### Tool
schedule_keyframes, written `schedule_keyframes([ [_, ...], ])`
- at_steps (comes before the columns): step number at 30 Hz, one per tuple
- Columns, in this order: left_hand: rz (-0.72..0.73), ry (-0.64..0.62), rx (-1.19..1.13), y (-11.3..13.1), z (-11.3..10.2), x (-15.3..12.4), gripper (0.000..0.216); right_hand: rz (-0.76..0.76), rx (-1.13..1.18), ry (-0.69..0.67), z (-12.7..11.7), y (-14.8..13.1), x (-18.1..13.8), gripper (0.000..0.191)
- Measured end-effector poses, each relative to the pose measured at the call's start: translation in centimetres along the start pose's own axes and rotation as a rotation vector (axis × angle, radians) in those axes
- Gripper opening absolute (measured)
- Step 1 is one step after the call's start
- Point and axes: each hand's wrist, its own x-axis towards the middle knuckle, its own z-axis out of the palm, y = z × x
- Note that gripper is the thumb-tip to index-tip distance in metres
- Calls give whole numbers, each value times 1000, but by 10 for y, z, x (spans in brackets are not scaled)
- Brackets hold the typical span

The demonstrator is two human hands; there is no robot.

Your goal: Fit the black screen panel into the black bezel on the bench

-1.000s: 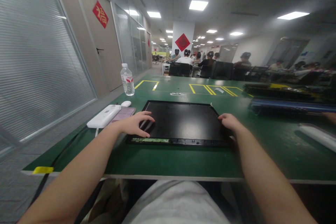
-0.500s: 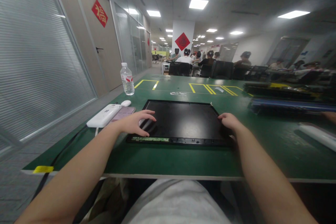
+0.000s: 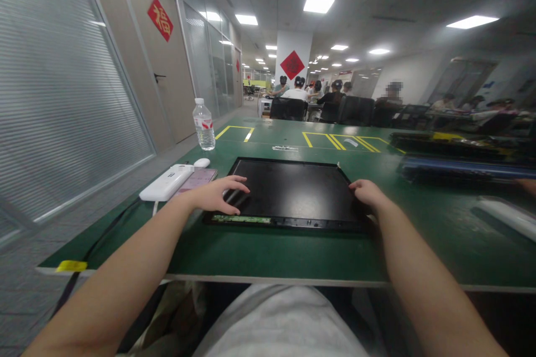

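A black display panel (image 3: 299, 187) in a thin dark frame lies flat on the green table. Along its near edge runs a narrow green circuit board (image 3: 243, 219), toward the left. My left hand (image 3: 220, 192) is over the panel's left edge, thumb and fingers spread apart; whether the fingertips touch the screen I cannot tell. At the opposite side, my right hand (image 3: 367, 194) pinches the panel's right edge, its lower fingers hidden beneath the wrist and frame.
Left of the panel are a phone (image 3: 197, 179), a white box-shaped device (image 3: 166, 183) with a cable, a small white rounded object (image 3: 201, 163) and a water bottle (image 3: 204, 125). Dark panels (image 3: 456, 170) and a blurred white object (image 3: 508, 216) lie at right. Several people sit beyond the table.
Both hands keep their places on the panel. Only the camera view has shifted very slightly.
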Motion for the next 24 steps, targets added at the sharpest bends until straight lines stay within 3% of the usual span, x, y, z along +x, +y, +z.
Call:
schedule_keyframes([
  [4,-77,-5,36,-4,3,0,77,3,-13,-12,-2,-2,-1,38],
  [8,-186,71,93,-11,10,5,85,-4,-54,-10,-4,-6,-3,39],
  [14,-367,161,197,-19,14,13,73,8,-41,-5,-3,-5,-3,43],
  [19,-364,133,180,-21,12,14,58,-11,-43,-7,-3,-3,-1,39],
  [24,-411,160,167,-20,11,13,57,-22,-42,4,-2,-2,1,38],
])
